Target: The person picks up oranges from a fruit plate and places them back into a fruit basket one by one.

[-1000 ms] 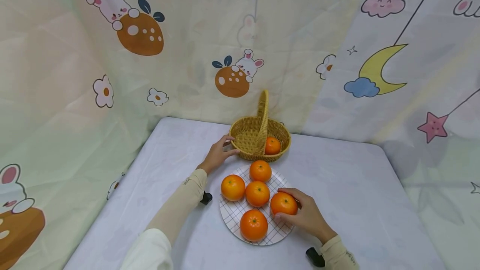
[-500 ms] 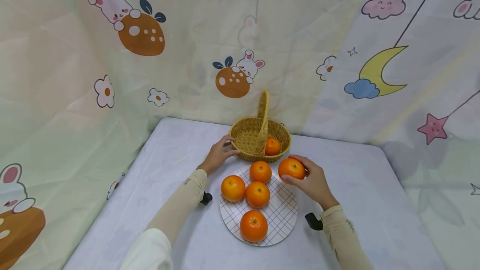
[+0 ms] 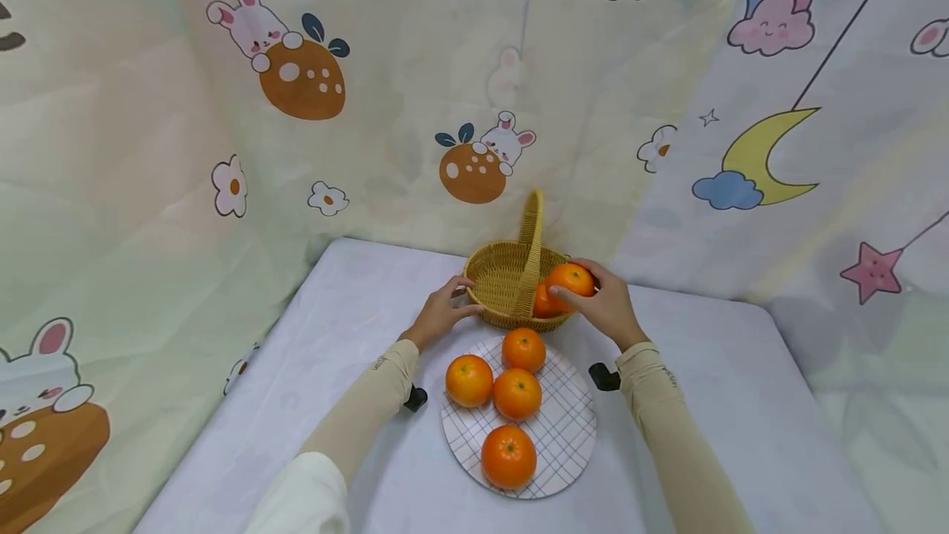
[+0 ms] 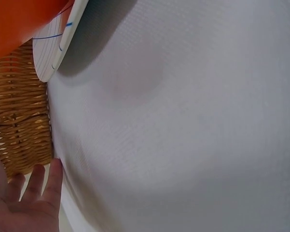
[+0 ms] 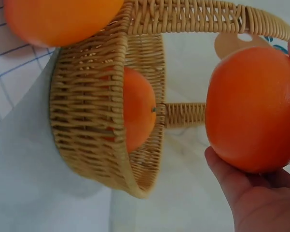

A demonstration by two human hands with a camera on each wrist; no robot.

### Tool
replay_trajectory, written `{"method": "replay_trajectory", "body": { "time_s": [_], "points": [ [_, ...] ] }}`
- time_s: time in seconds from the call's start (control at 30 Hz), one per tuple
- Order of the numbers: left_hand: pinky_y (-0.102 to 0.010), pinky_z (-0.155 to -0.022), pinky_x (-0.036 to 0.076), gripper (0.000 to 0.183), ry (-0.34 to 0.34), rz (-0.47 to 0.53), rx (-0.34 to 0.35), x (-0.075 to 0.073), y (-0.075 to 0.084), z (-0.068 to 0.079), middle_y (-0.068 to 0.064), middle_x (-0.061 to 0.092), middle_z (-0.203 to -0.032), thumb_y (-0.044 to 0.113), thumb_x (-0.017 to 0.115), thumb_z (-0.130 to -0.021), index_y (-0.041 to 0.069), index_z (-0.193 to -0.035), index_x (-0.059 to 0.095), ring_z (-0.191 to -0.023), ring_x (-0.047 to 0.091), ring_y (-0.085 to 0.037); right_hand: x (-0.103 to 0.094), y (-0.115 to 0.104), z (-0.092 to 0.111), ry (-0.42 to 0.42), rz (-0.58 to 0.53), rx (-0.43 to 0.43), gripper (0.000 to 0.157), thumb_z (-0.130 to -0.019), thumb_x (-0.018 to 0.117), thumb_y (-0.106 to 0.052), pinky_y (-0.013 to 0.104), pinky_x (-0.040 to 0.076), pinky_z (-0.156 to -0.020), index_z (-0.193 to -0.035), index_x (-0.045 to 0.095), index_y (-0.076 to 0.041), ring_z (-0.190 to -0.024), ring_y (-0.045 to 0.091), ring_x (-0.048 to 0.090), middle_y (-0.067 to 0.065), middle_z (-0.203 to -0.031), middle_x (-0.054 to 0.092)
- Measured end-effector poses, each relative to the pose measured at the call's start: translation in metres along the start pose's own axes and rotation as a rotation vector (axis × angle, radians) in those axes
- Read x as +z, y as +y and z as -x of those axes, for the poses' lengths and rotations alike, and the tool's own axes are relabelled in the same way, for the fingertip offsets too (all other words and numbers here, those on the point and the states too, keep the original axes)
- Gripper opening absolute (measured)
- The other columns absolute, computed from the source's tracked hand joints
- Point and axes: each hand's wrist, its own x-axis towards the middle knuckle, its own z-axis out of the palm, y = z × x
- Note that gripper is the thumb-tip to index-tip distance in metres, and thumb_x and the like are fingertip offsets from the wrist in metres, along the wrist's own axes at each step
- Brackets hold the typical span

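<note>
Right hand (image 3: 612, 306) grasped round glossy orange fruit (image 3: 572, 279) over right side of tan woven wicker basket (image 3: 494, 274); left hand (image 3: 437, 314), fingers loose, touched its left side.

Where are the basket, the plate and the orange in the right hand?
Basket (image 5: 84, 111), right wrist view: on its outer wicker wall.
Plate (image 3: 561, 439), head view: on its bare checked surface.
Held orange (image 5: 253, 111), right wrist view: middle of its skin.

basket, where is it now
In the head view, the basket stands near the far edge of the table, just beyond the plate, between the left hand and right hand.
</note>
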Motion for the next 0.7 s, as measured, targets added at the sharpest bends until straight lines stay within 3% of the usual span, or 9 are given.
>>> {"method": "replay_trajectory", "body": {
  "time_s": [0.17,0.3,0.53,0.7],
  "points": [
    [-0.042,-0.103,0.045,0.053,0.007,-0.010,-0.006,0.001,0.000,0.000,-0.009,0.045,-0.147,0.033,0.075,-0.084,0.018,-0.129,0.052,-0.129,0.050,-0.029,0.013,0.007,-0.019,0.015,-0.031,0.065,0.072,-0.080,0.076,-0.052,0.045,0.054,-0.084,-0.138,0.053,-0.015,-0.104,0.028,0.059,0.010,-0.131,0.057],
    [-0.043,-0.104,0.045,0.054,0.008,-0.002,0.003,-0.001,-0.001,-0.001,-0.011,0.044,-0.148,0.032,0.075,-0.085,0.015,-0.131,0.051,-0.129,0.049,-0.031,0.022,0.009,-0.035,0.056,-0.008,0.067,0.073,-0.082,0.073,-0.053,0.048,0.054,-0.085,-0.140,0.050,-0.014,-0.104,0.030,0.059,0.012,-0.132,0.056],
    [-0.045,-0.102,0.047,0.057,0.004,0.014,0.007,-0.003,-0.001,-0.002,-0.013,0.043,-0.148,0.030,0.076,-0.084,0.011,-0.131,0.051,-0.128,0.050,-0.032,0.035,0.010,-0.057,0.162,-0.016,0.061,0.073,-0.084,0.074,-0.047,0.048,0.054,-0.084,-0.140,0.049,-0.006,-0.102,0.033,0.059,0.016,-0.129,0.057],
    [-0.044,-0.101,0.047,0.056,-0.001,-0.002,0.005,0.001,-0.003,0.000,-0.013,0.043,-0.148,0.030,0.076,-0.085,0.010,-0.131,0.051,-0.127,0.051,-0.032,0.045,0.020,-0.068,0.183,0.000,0.102,0.070,-0.089,0.071,-0.039,0.048,0.052,-0.087,-0.141,0.045,-0.001,-0.105,0.034,0.057,0.018,-0.130,0.055]
  ]
}}
